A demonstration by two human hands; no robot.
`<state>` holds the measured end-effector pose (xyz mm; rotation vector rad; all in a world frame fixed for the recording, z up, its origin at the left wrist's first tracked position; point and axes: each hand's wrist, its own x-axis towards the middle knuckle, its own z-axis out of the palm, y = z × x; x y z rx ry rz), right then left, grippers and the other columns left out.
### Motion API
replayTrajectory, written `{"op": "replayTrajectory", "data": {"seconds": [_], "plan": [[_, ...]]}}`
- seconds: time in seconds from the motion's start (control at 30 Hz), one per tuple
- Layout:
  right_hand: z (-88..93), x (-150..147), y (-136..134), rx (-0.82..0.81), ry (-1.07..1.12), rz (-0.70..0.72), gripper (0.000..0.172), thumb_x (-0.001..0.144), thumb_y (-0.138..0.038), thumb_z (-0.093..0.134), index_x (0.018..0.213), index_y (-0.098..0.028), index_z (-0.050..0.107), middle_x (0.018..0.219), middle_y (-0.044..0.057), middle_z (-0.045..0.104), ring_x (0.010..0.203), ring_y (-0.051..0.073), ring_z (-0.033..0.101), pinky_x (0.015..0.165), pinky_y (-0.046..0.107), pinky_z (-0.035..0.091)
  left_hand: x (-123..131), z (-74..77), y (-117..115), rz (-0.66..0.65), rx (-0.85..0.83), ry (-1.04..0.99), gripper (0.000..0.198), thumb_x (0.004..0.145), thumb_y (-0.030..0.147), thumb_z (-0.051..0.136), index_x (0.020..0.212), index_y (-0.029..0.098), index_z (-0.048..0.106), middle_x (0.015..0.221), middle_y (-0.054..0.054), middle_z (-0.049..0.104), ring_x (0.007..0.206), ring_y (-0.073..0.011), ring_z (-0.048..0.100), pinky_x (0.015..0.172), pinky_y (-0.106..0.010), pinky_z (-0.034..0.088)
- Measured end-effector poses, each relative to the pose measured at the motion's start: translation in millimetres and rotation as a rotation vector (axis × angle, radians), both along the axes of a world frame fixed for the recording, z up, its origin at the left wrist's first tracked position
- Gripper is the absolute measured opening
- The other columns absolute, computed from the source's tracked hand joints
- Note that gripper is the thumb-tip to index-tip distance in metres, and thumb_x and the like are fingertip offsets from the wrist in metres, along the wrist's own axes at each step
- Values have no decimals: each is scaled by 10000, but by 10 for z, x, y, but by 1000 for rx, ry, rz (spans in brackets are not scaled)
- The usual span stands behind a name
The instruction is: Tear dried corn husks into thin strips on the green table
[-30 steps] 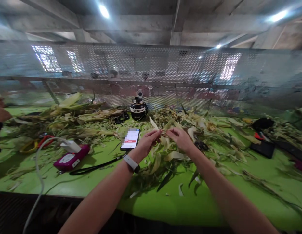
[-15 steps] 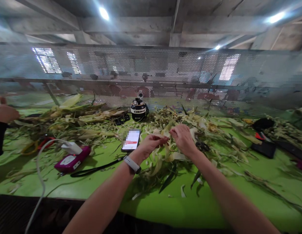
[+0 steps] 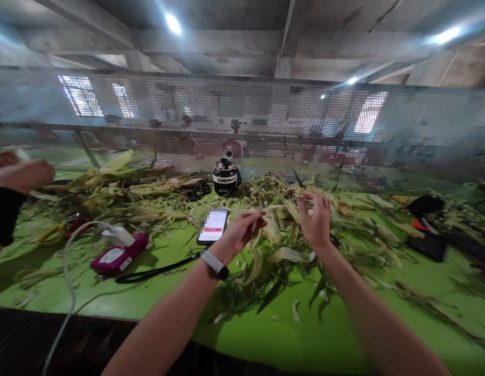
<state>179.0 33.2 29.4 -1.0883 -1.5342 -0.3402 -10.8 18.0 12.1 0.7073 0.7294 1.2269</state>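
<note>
In the head view, my left hand has its thumb and fingers pinched together on a pale corn husk that hangs down by the fingertips. My right hand is raised to the right of it, thumb and fingers curved and apart. A pale strip runs close to its thumb; no grip on it shows. Beneath both hands lies a tangle of husk strips and dry leaves, with small pale scraps around it. A phone with a lit screen lies just left of my left hand.
A black jug labelled ENERGY stands before a perforated metal screen. Husk heaps line the green table. A purple power block with white cable sits left. Another person's hands work at far left.
My right hand has moved right, away from my left, and its fingers have spread. My left hand has shifted slightly left. The other person's hands have moved further into view.
</note>
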Motion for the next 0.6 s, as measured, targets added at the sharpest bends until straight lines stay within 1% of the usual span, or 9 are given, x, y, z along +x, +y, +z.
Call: {"op": "replayTrajectory", "data": {"seconds": [0.07,0.1,0.13,0.2,0.27,0.37,0.47,0.53,0.6], "plan": [[11,-78,-84,34,-35,23,213,899,-354,460,888,-187,592,871,94,625,900,232,535,849,373,400,11,12,12,68,4,-71,51,668,130,730,700,122,690,633,-25,667,598,-89,630,478,-141,424],[-3,-137,-128,-1,-79,84,214,903,-344,449,851,-193,591,836,82,623,865,221,541,822,355,411,20,11,18,92,13,-99,51,670,119,725,706,121,690,646,-25,673,606,-89,633,493,-142,435],[-31,-204,-169,-69,-123,157,233,906,-345,444,800,-196,587,791,70,620,809,205,545,779,333,421,32,5,23,111,26,-124,62,663,116,727,714,122,691,655,-23,678,607,-88,633,508,-145,444],[-116,-342,-230,-298,-241,309,266,905,-347,438,731,-201,577,724,48,616,696,174,543,675,292,423,63,-14,28,134,53,-162,107,637,133,748,729,131,694,674,-16,687,612,-93,632,538,-163,462],[-209,-454,-255,-459,-295,371,231,868,-361,491,743,-188,582,766,61,639,720,181,557,674,294,423,101,-35,22,148,80,-173,165,600,168,777,744,139,702,688,-14,696,623,-104,632,582,-191,483],[-291,-528,-242,-636,-232,428,236,845,-368,505,746,-169,584,767,69,652,705,176,566,671,293,425,158,-56,-9,176,118,-148,260,535,201,816,768,142,718,740,-24,713,686,-117,640,672,-214,495],[-312,-527,-209,-700,-129,481,220,822,-367,510,775,-168,592,769,55,653,685,161,561,646,275,425,200,-68,-44,187,119,-124,319,476,228,842,762,149,726,758,-23,719,704,-117,635,717,-223,487],[-327,-522,-189,-693,-87,551,195,808,-330,496,808,-165,599,787,50,651,699,163,557,655,277,430,212,-74,-62,175,116,-96,331,458,253,846,750,154,727,745,-20,717,701,-121,630,731,-238,485],[-354,-526,-174,-679,-47,632,178,798,-275,466,831,-162,600,802,44,645,716,166,553,684,288,437,205,-75,-76,204,162,-30,324,461,263,840,745,159,727,771,-24,717,745,-138,632,759,-255,483]]}}
